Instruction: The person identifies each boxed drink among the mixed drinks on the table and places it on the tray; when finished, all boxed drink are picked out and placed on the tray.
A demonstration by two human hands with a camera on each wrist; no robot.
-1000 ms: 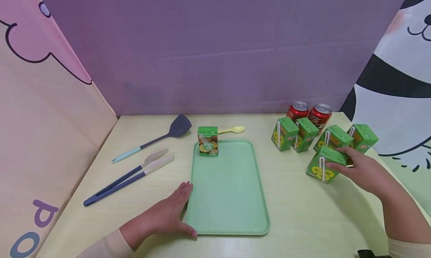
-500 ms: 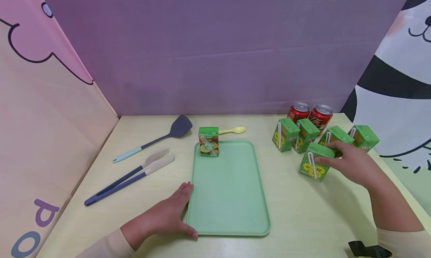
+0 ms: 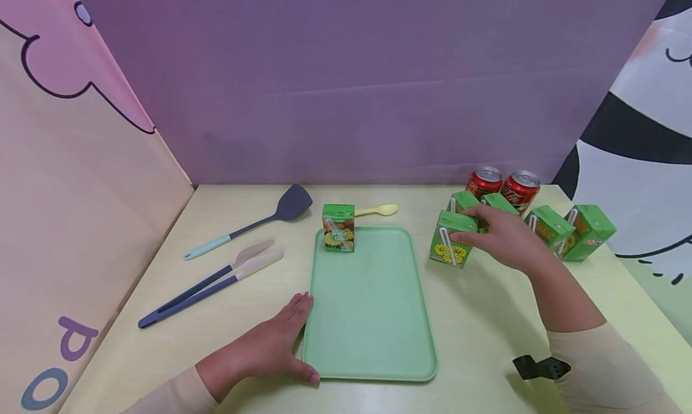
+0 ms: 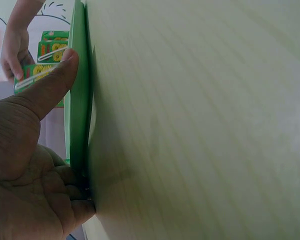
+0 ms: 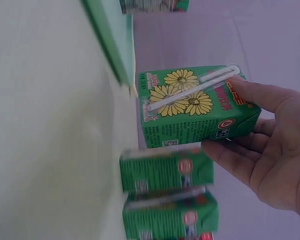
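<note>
My right hand grips a green drink carton by its upper part, thumb on the straw side. Yellow flowers and a white straw show on this carton's face in the right wrist view, where it hangs clear of the table. My left hand rests at the left side of a pale green tray, fingers straight along the rim and thumb at the near corner. In the left wrist view the thumb lies against the tray's edge. Another drink carton stands upright at the tray's far left corner.
Several drink cartons stand at the right, with two red cola cans behind. Left of the tray lie blue-handled tongs and a dark spatula. A yellow spoon is behind the tray, and a purple backdrop rises behind the table.
My right hand has carried the gripped carton leftward from the right-hand cartons to in front of the two nearer the tray. My left hand has stayed at the tray's edge.
</note>
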